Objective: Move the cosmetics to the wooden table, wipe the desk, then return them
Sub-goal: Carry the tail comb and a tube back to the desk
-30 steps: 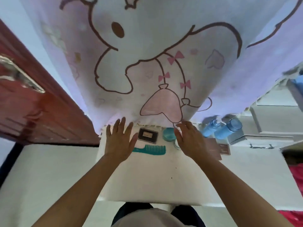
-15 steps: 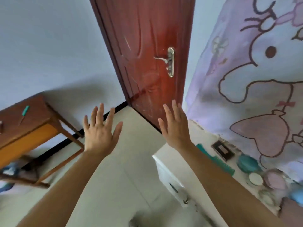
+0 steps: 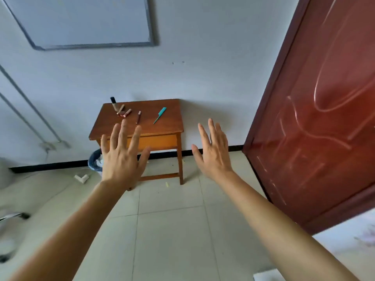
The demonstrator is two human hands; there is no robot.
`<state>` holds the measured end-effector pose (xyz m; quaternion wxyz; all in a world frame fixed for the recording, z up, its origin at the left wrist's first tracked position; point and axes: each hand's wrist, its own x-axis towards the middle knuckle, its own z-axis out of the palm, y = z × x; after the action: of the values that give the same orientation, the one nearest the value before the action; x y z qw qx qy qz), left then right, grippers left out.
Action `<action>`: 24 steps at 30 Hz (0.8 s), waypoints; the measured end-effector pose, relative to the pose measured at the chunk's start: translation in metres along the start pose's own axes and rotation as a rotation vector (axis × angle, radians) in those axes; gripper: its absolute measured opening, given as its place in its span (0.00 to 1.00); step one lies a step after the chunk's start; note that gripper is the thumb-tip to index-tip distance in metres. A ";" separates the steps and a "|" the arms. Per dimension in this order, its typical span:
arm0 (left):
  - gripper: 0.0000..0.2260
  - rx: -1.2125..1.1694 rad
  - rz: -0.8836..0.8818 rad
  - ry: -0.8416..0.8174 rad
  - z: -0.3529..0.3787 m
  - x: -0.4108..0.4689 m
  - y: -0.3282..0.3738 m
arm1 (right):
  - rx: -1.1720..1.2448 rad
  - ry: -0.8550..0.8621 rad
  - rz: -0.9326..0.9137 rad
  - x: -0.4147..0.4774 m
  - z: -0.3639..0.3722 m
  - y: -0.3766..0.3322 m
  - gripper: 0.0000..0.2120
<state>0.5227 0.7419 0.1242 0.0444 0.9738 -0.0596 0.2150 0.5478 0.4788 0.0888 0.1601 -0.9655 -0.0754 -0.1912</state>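
Observation:
The wooden table (image 3: 162, 126) stands against the white wall ahead. On it lie a teal comb (image 3: 160, 115), a dark upright bottle (image 3: 113, 103), a cluster of small rose-gold tubes (image 3: 123, 112) and a slim pencil-like stick (image 3: 138, 117). My left hand (image 3: 121, 155) is raised in the air with fingers spread, holding nothing, in front of the table's left side. To the right of the table my right hand (image 3: 213, 151) is raised too, fingers straight and empty. The white desk is out of view except for a corner (image 3: 265, 275) at the bottom right.
A dark red door (image 3: 316, 122) stands open on the right. A blue waste bin (image 3: 95, 160) sits under the table's left side, with a white L-shaped piece (image 3: 81, 178) on the tiled floor (image 3: 168, 230) nearby. A framed whiteboard (image 3: 81, 21) hangs on the wall.
The view has swung left from the white desk with its comb and jars, past the door, to the wooden table. Both hands left the desk top and stay raised and empty.

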 end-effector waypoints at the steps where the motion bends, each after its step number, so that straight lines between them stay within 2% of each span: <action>1: 0.29 0.001 -0.020 0.000 0.002 0.005 -0.015 | 0.020 -0.007 -0.016 0.013 0.011 -0.014 0.31; 5: 0.29 0.004 -0.100 -0.026 0.021 0.031 -0.061 | 0.057 -0.023 -0.088 0.060 0.055 -0.048 0.31; 9: 0.29 0.005 -0.138 -0.075 0.057 0.070 -0.089 | 0.082 -0.049 -0.131 0.113 0.103 -0.052 0.31; 18: 0.29 0.061 -0.187 -0.195 0.157 0.246 -0.146 | 0.108 -0.139 -0.078 0.301 0.214 -0.022 0.34; 24: 0.27 0.092 -0.229 -0.164 0.188 0.345 -0.185 | 0.122 -0.165 -0.114 0.431 0.247 -0.027 0.33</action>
<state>0.9366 0.8701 0.0893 0.0189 0.9895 0.0586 0.1306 1.0223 0.6239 0.0502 0.2006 -0.9605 -0.1546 -0.1149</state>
